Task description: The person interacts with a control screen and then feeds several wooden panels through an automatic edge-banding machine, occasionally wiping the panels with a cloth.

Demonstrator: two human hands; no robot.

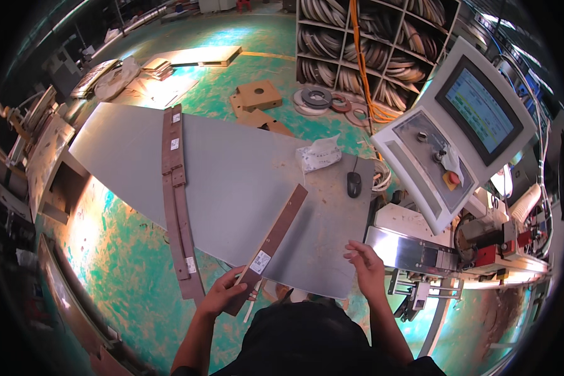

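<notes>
My left hand [222,292] grips the near end of a long brown strip [274,239] with a small white label. The strip lies slanted across the near part of a grey table top [232,169]. My right hand [366,266] hovers over the table's near right corner with its fingers apart and nothing in it. More brown strips [177,194] lie end to end in a long row along the left side of the table.
A black mouse [354,183] and a crumpled white bag [319,153] sit at the table's right side. A control panel with a screen [464,125] and a machine [457,250] stand to the right. Shelves of coiled strips [370,44] stand behind; cardboard pieces [257,100] lie on the green floor.
</notes>
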